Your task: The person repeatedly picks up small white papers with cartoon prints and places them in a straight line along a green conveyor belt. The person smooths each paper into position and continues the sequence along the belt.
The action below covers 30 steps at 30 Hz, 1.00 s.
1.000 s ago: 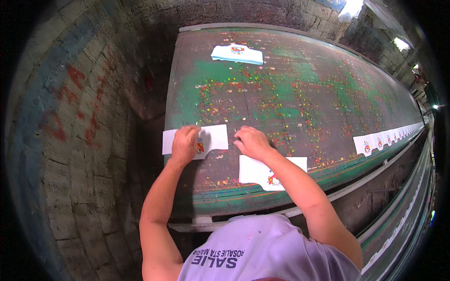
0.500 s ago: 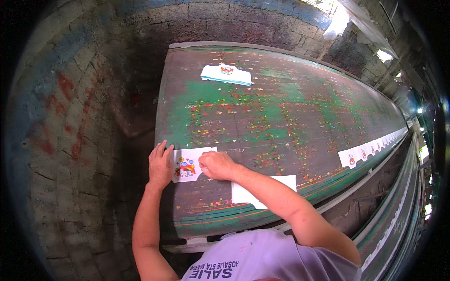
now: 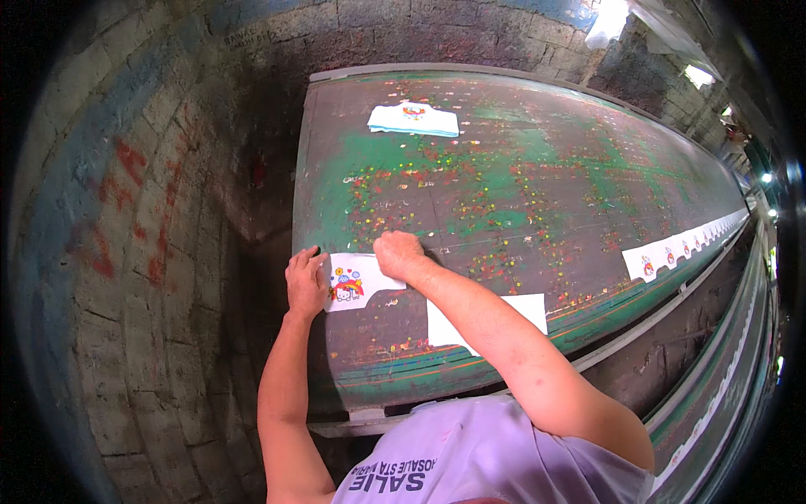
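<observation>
A small white cut fabric piece (image 3: pixel 363 292) with a colourful cartoon print lies flat on the long stained table (image 3: pixel 386 332), near its left end. My left hand (image 3: pixel 308 280) rests along the piece's left edge, fingers slightly bent and a little apart. At the piece's far right corner, my right hand (image 3: pixel 398 254) is closed in a fist; whatever its fingers hold, if anything, is hidden. Partly under my right forearm lies a plain white piece (image 3: pixel 449 323). Farther back sits a stack of white printed pieces (image 3: pixel 414 121) with light blue edges.
A row of printed white pieces (image 3: pixel 648 262) runs along the table's near edge toward the right. Beyond a gap, another long table (image 3: pixel 714 403) carries white pieces. A block wall (image 3: pixel 159 252) stands on the left, another behind the table.
My right fist has moved away from me, from the printed piece's right side to its far corner. My left fingers have drawn closer together. The whole view has shifted slightly.
</observation>
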Available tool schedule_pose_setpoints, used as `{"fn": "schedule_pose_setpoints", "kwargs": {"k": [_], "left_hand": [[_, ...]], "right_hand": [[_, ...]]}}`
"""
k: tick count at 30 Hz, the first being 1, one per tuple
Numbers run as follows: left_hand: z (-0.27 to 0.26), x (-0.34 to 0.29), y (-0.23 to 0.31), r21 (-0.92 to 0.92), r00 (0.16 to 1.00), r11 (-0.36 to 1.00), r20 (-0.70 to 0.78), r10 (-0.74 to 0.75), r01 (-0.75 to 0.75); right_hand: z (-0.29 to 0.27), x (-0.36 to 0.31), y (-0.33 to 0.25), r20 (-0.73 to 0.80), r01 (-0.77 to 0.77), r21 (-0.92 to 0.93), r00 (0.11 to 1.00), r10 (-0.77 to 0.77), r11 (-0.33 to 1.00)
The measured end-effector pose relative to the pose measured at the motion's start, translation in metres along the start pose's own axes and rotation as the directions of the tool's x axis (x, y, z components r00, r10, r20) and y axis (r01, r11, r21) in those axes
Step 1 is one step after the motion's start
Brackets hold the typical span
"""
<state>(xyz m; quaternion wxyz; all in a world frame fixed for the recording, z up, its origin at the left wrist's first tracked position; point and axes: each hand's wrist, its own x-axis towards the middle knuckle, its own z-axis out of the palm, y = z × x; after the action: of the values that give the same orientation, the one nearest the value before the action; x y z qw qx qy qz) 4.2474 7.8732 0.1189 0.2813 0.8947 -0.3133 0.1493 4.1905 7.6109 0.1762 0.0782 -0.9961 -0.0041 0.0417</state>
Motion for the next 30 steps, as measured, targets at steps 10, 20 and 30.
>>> {"fn": "schedule_pose_setpoints", "kwargs": {"k": [10, 20, 30], "left_hand": [[-0.048, 0.007, 0.044, -0.428, 0.993, 0.904, 0.103, 0.059, -0.009], [-0.02, -0.081, 0.196, -0.72, 0.762, 0.333, 0.648, 0.009, 0.609], [0.061, -0.056, 0.225, -0.535, 0.792, 0.598, 0.515, -0.33, 0.597]], "right_hand": [[-0.022, -0.15, 0.022, -0.151, 0.366, 0.689, 0.917, -0.369, 0.626], [-0.028, -0.381, 0.154, 0.035, -0.079, 0.991, 0.933, 0.358, 0.109], [0.03, -0.328, 0.234, -0.017, -0.334, 0.805, 0.813, 0.582, 0.491]]}}
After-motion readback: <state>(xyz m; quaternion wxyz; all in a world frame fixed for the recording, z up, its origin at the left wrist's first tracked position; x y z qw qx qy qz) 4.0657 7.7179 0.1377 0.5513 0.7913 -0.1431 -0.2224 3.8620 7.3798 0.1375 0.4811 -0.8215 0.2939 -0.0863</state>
